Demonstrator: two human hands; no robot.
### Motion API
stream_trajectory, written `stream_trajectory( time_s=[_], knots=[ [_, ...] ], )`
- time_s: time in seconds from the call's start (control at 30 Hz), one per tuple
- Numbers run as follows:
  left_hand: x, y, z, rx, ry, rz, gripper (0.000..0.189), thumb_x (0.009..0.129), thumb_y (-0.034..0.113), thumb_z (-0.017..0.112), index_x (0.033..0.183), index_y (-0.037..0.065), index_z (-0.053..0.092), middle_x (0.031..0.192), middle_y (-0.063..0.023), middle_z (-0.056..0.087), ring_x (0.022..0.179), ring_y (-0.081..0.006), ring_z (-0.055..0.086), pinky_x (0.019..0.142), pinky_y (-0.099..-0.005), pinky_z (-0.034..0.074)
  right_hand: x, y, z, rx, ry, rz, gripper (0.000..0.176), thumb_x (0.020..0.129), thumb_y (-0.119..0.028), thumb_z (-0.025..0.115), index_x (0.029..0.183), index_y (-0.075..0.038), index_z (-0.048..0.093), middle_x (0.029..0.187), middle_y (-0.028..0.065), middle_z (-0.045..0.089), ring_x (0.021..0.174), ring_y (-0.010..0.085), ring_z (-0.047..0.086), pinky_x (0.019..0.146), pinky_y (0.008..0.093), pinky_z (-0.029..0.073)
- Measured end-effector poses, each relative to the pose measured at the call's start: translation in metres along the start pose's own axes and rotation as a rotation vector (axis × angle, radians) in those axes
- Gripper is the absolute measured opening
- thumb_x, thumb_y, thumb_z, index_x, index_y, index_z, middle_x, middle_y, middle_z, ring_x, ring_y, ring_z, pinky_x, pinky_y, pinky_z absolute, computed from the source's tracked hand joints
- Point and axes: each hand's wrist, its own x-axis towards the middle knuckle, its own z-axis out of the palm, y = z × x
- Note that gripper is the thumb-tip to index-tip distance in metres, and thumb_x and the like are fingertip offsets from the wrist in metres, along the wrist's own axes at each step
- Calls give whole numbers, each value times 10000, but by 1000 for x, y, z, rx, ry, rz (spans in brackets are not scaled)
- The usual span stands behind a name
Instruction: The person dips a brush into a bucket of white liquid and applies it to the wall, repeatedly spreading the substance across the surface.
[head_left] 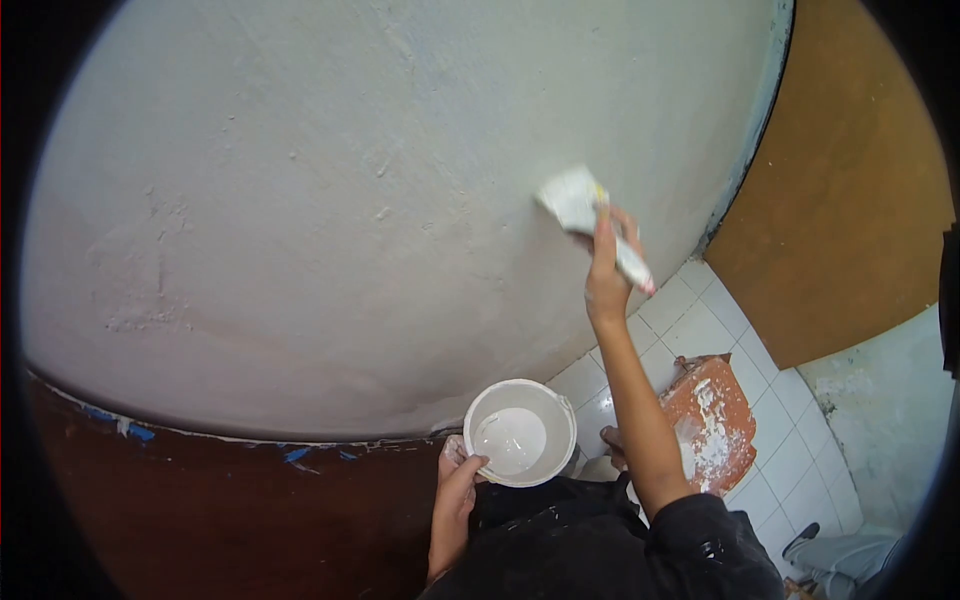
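My right hand (pixel 608 262) is closed round the handle of a wide paintbrush (pixel 573 200), whose white-coated bristles are against or very near the pale wall (pixel 330 200). Low in the view, my left hand (pixel 458 474) grips the rim of a white bucket (pixel 556 425), thumb over the edge. White paint (pixel 511 441) lies in the bottom of the bucket. The wall has rough, bumpy patches at the left.
A brown panel (pixel 850 180) stands at the right. On the white tiled floor (pixel 700 320) lies a reddish, paint-splattered piece (pixel 715 425). Another person's leg (pixel 850 555) shows at the lower right. A dark red-brown surface (pixel 250 520) borders the wall below.
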Motion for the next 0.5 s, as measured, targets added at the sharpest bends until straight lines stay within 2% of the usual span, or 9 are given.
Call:
stream_trajectory(
  time_s=[0.13,0.23,0.33,0.4,0.5],
  knots=[
    [-14,-16,-6,-11,21,4,245,774,-59,606,961,60,501,910,-88,619,778,-184,682,639,-337,623,-76,115,-79,-203,136,294,249,1012,-218,575,1141,-11,623,1056,107,660,964,173,650,793,307,555],
    [-26,-27,-8,4,63,5,245,771,-56,610,955,59,498,907,-87,614,773,-185,680,632,-340,622,-86,124,-96,-452,2,215,205,980,-198,611,1055,-12,655,946,121,700,865,182,687,749,309,548],
    [-40,-35,-7,-21,99,11,242,770,-53,612,952,58,498,901,-85,610,772,-186,678,630,-340,621,-52,64,-57,-554,-111,65,171,948,-171,633,986,-11,677,814,138,704,759,207,707,707,315,538],
    [-52,-36,-3,-50,122,19,239,770,-51,611,951,57,499,899,-85,611,772,-187,678,629,-341,621,-18,21,-23,-512,-175,-98,161,939,-163,633,976,-15,685,780,152,699,722,219,711,686,326,536],
    [-65,-44,-4,-101,128,36,242,771,-52,606,965,53,505,906,-89,613,781,-191,681,623,-332,617,32,-75,35,-341,-249,-282,185,947,-185,625,1002,-19,683,773,139,704,709,190,705,662,317,529]
  ],
)
